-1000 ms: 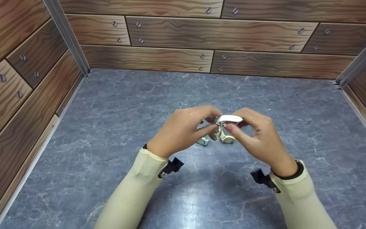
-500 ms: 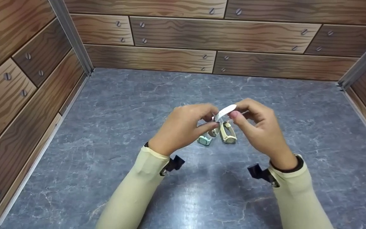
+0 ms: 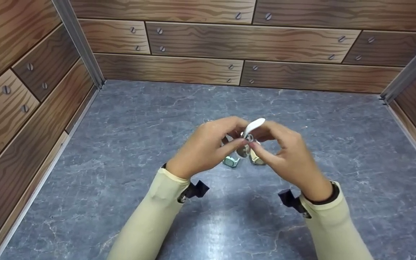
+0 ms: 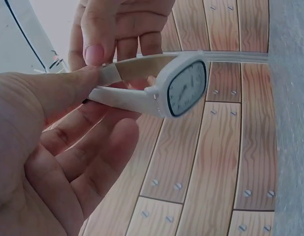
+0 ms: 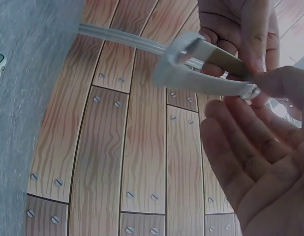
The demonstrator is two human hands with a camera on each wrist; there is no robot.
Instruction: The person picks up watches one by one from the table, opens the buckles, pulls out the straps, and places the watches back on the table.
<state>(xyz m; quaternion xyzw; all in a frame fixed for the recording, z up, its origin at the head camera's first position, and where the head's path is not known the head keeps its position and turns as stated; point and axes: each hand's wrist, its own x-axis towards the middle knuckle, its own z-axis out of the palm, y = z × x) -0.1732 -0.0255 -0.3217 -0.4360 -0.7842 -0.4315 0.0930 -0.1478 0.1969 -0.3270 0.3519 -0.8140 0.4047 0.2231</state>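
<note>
Both hands hold a white wristwatch (image 4: 186, 91) in the air, its strap bent into a loop and its square-faced dial hanging down. My left hand (image 3: 208, 146) pinches the strap near the buckle between thumb and fingers. From the other side my right hand (image 3: 287, 155) pinches the strap ends by the metal buckle (image 5: 250, 91). The free strap tip (image 3: 255, 125) sticks up between the hands. Below them lie a mint-green watch (image 3: 230, 161) and a cream-yellow watch (image 3: 256, 159), the cream one partly hidden by the right thumb.
A grey marbled tabletop (image 3: 150, 119) lies under the hands. Wood-plank-patterned walls (image 3: 193, 39) enclose it at the back and both sides, with grey metal posts (image 3: 79, 39) in the corners.
My right thumb and fingers have moved from the strap's tip left and down to the buckle. The tip now stands free and steeper. My left hand has stayed nearly in place.
</note>
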